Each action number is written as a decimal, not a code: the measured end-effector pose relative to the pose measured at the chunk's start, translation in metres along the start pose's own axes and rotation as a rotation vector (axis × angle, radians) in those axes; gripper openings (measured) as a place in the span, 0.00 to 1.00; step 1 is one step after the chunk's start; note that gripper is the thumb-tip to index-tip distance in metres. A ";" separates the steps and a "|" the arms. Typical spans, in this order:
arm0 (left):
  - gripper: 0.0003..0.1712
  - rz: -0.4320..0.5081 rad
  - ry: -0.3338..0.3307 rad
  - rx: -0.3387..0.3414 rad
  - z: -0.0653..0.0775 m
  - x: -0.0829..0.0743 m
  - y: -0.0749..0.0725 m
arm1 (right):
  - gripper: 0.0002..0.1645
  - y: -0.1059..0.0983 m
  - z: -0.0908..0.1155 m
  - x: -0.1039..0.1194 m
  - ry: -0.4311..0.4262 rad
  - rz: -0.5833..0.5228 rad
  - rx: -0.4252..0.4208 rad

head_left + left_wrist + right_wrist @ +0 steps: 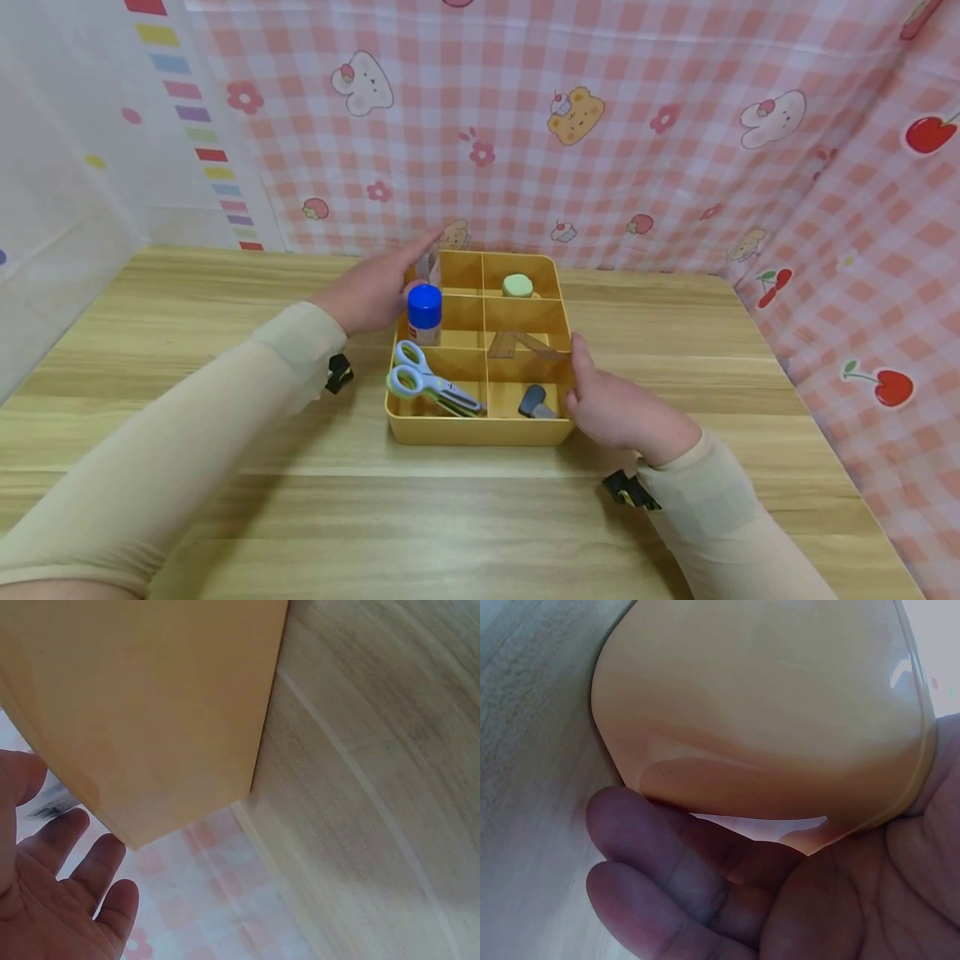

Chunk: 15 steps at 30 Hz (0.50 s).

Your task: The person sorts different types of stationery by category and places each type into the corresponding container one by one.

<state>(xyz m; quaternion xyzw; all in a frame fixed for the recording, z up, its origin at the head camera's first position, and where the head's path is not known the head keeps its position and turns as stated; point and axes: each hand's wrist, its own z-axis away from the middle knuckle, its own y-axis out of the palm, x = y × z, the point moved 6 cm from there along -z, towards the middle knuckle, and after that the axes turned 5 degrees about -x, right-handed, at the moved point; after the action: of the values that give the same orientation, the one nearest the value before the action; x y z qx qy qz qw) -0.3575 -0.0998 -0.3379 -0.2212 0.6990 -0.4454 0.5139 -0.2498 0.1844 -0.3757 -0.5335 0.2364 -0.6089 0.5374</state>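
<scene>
A yellow box with several compartments (480,431) stands on the table. At its back left corner, my left hand (371,292) pinches a small clear item with dark print (54,804) between thumb and fingers, over the rim. My right hand (626,410) grips the right wall, thumb at the rim and fingers curled low on the outside. A blue-capped glue stick (425,312) stands in the middle left compartment. Light blue scissors (427,379) lean in the front left one, with something green beneath. A small dark-and-light grey object (534,402) lies front right.
In the back right compartment sits a pale green rounded object (517,286). Clear brownish flat pieces (517,343) lean in the middle right one. The wood-grain table (465,517) meets a pink checked cloth (480,125) behind the box and at the right.
</scene>
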 end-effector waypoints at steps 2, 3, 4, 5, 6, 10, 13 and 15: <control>0.50 0.021 -0.002 -0.009 -0.001 0.000 0.001 | 0.52 0.001 0.000 -0.001 0.003 -0.003 0.004; 0.50 0.027 0.000 -0.013 -0.002 0.000 0.001 | 0.52 0.001 0.000 -0.001 0.005 -0.002 0.005; 0.51 0.032 0.001 -0.018 -0.002 0.000 0.002 | 0.52 0.001 -0.001 -0.001 0.004 0.001 0.005; 0.51 0.032 -0.002 -0.022 -0.002 0.000 0.002 | 0.52 0.001 -0.001 -0.001 0.003 0.006 0.005; 0.50 0.031 -0.007 -0.025 -0.002 0.000 0.002 | 0.51 0.001 -0.001 -0.001 0.000 0.013 0.005; 0.47 0.018 -0.031 -0.034 -0.002 0.002 0.002 | 0.51 0.001 -0.002 -0.001 -0.007 0.032 -0.003; 0.46 0.018 -0.034 -0.038 -0.003 0.002 0.003 | 0.51 0.001 -0.002 0.000 -0.008 0.033 -0.005; 0.46 0.022 -0.034 -0.040 -0.003 0.002 0.003 | 0.51 0.001 -0.001 0.000 -0.013 0.035 -0.005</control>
<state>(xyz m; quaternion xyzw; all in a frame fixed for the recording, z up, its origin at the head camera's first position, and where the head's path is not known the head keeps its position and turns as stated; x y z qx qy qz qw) -0.3607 -0.0984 -0.3411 -0.2314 0.7013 -0.4219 0.5259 -0.2505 0.1840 -0.3764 -0.5347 0.2436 -0.5953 0.5480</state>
